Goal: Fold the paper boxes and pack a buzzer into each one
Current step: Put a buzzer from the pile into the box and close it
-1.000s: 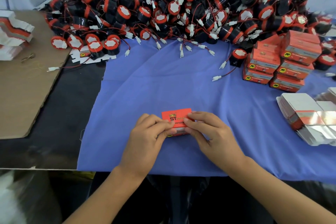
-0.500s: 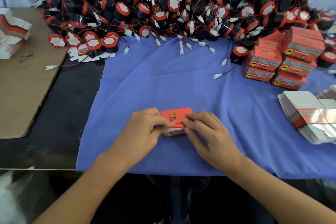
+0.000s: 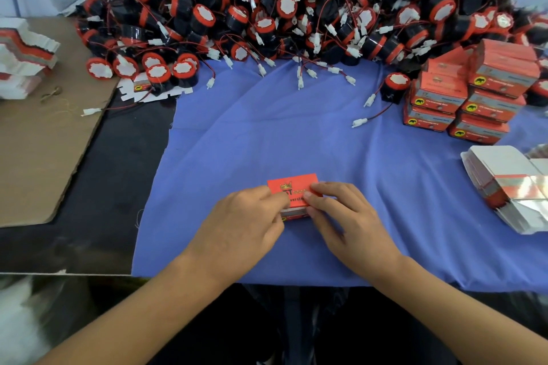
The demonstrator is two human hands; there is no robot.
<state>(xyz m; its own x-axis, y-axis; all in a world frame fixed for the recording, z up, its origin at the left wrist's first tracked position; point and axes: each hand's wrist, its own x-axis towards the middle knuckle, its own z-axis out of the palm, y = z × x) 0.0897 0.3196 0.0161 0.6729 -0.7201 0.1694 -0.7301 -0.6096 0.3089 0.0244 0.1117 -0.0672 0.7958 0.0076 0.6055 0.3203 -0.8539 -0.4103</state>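
Pinching the small red printed paper box (image 3: pixel 292 190) from both sides, left hand (image 3: pixel 243 225) and right hand (image 3: pixel 345 221) fingers clamp it; bare blue cloth (image 3: pixel 267 133) stretches beyond toward the black-and-red buzzer heap (image 3: pixel 296 9).

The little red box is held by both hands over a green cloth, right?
Not quite. The cloth is blue, not green, as the head view shows. The rest is right: the left hand and the right hand both hold the little red box over it.
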